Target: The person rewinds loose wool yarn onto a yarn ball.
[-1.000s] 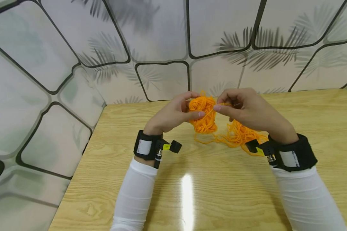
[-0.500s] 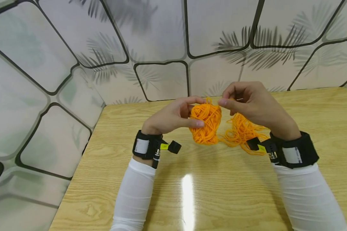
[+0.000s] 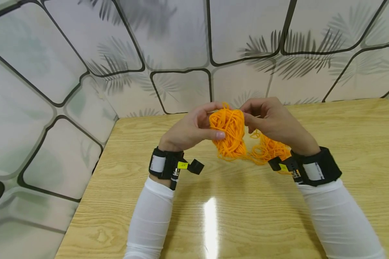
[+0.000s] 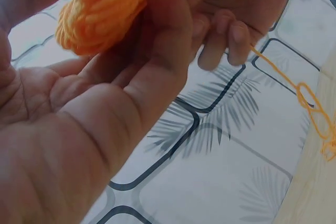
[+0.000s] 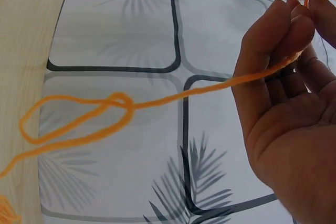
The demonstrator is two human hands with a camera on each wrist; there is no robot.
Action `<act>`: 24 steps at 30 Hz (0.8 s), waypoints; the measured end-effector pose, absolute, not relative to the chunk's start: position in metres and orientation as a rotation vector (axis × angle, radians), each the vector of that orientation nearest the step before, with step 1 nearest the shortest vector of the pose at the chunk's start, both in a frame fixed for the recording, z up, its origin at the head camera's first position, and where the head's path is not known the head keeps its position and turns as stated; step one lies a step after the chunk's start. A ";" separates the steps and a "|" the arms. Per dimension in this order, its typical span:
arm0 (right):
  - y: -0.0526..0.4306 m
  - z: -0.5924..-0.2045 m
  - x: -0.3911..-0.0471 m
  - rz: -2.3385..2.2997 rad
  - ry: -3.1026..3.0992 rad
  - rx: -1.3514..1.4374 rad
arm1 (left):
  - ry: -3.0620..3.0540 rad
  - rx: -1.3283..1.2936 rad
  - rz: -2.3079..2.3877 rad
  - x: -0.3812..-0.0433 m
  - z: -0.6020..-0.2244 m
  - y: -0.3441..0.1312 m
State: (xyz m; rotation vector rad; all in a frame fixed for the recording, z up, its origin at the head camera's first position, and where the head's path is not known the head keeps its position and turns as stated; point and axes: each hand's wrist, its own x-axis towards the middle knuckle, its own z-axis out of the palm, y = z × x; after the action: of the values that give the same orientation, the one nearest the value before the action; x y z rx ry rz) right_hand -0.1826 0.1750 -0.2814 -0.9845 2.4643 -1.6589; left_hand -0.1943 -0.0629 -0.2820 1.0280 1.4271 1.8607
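head view: the left hand (image 3: 189, 129) grips the orange yarn bundle (image 3: 230, 133), thumb across its front and fingers behind, and holds it up off the table (image 3: 188, 223). the right hand (image 3: 270, 120) brings fingertips and thumb together at the bundle's upper right edge; what lies between them is too small to tell here. a loose yarn heap (image 3: 265, 149) rests on the table below the right hand, partly hidden by the right wrist camera (image 3: 283, 165). judging by this, the winding looks well along: a thick bundle is formed, with 1 small loop poking from its top, while the tangled heap seems to be what is left. the table's far edge meets the patterned wall (image 3: 181, 90) close behind the hands, so room there looks tight; the wood spreads toward the person and off to the right, which seems the easier side for moving.

left wrist view: the bundle's rounded end sits within the left hand's grip. past it, a strand (image 4: 274, 65) leaves the right hand's curled fingers and runs down toward the heap.

right wrist view: the right hand pinches that strand, which stretches to a slack loop (image 5: 79, 123); i cannot tell whether it is knotted or only crossed, so a snag seems possible.
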 end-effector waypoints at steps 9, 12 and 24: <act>0.163 -0.289 -0.186 -1.561 2.458 -1.039 | 1.428 0.924 2.088 -0.199 -0.281 -0.066; 0.162 -0.290 -0.185 -1.540 2.468 -0.997 | 1.423 0.887 2.146 -0.200 -0.281 -0.067; 0.161 -0.290 -0.185 -1.522 2.480 -1.003 | 1.412 0.845 2.283 -0.203 -0.281 -0.068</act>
State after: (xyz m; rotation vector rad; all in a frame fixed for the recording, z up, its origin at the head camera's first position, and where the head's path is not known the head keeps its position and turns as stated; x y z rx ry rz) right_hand -0.1848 0.1606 -0.2897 -1.0031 2.4800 -1.5225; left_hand -0.2033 -0.0680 -0.2814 0.8449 1.4122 2.2825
